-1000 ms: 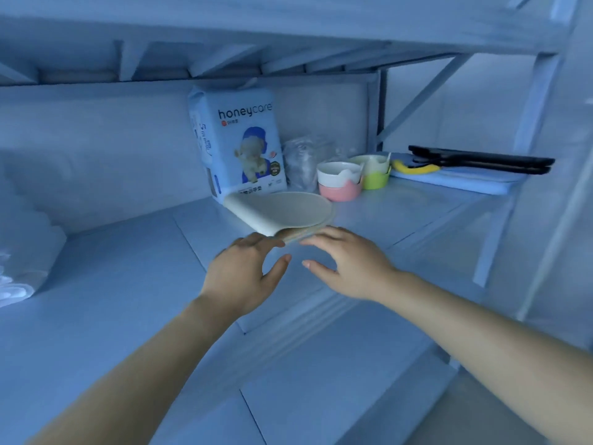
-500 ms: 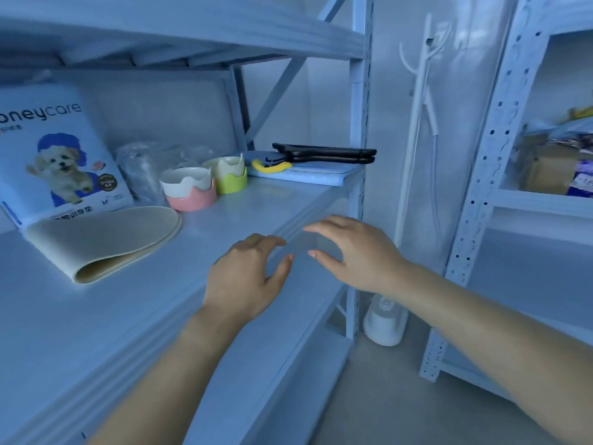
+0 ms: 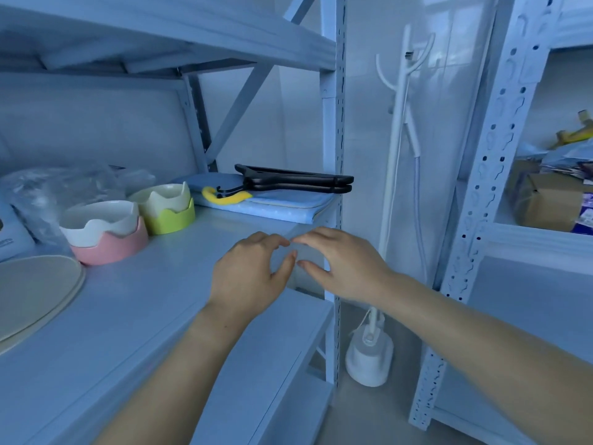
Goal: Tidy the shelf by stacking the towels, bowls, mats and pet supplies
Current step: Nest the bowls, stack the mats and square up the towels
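Fingers [image 3: 272, 241] of left hand [image 3: 253, 274] and right hand [image 3: 348, 264] were loosely curved, tips nearly meeting, holding nothing, above the front-right edge of the shelf [image 3: 154, 309]. Next was prob. the folded blue cloth [image 3: 279, 203] at the back-right corner: lift it flat w/ both hands, since black hangers [image 3: 298, 183] lay on top and could slide. It sat beyond the fingertips, apart. Towel or mat, hard to tell.
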Available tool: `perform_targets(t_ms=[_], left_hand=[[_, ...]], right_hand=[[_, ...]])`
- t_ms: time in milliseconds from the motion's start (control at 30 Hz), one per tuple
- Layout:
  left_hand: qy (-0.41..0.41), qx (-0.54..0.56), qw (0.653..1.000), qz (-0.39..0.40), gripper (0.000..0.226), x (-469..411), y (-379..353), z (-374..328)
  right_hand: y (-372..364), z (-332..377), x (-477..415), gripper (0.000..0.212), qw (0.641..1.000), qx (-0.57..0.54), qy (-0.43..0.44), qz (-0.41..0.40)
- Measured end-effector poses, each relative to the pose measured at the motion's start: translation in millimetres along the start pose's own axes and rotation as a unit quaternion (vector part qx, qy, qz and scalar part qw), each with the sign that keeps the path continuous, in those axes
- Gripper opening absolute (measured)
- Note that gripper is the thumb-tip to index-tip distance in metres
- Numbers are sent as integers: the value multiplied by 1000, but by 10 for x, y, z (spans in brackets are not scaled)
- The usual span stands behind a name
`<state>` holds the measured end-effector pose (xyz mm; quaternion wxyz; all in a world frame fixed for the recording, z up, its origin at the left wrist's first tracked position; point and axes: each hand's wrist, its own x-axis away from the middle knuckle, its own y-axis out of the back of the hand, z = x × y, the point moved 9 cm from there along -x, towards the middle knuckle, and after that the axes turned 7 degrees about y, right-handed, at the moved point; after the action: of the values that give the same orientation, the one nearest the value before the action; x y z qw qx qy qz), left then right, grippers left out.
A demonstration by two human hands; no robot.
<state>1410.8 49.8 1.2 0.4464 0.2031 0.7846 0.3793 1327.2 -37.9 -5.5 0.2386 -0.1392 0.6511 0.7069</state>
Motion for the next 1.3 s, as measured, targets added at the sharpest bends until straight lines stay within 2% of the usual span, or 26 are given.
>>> perform_targets(t_ms=[267,433,667,867,967,1067,1167,1300], left_hand=[[22,-13,1000,-12,22,-1163,-424,68],[5,-46,999,15,24,-1602,-786,7],[32,-109,993,28,22,-2148,-1151,-31],[79,-136,987,26,31,-2437,-1413,-117],[67,-144,987,22,40,-2571,-1529,-197],[43,-185,978,85,51,-2708,-1732,-245],[45,-214,963,154,52,-2828,-1926,-237],[71,-244,951,175,44,-2909,-2024,-196]], right_hand=[[-9,-1023,-804,40,999,-6,4,-34],[-96,-1575,-1058,38,999,-9,8,-36],[-146,-2238,-1400,37,997,-46,43,-39],[-244,-2618,-1682,44,995,-44,93,18],[-340,-2773,-1727,44,993,-38,108,38],[-449,-2896,-1709,43,990,-52,116,53],[-501,-2976,-1722,44,987,-77,130,50],[-575,-3043,-1725,43,981,-122,146,43]])
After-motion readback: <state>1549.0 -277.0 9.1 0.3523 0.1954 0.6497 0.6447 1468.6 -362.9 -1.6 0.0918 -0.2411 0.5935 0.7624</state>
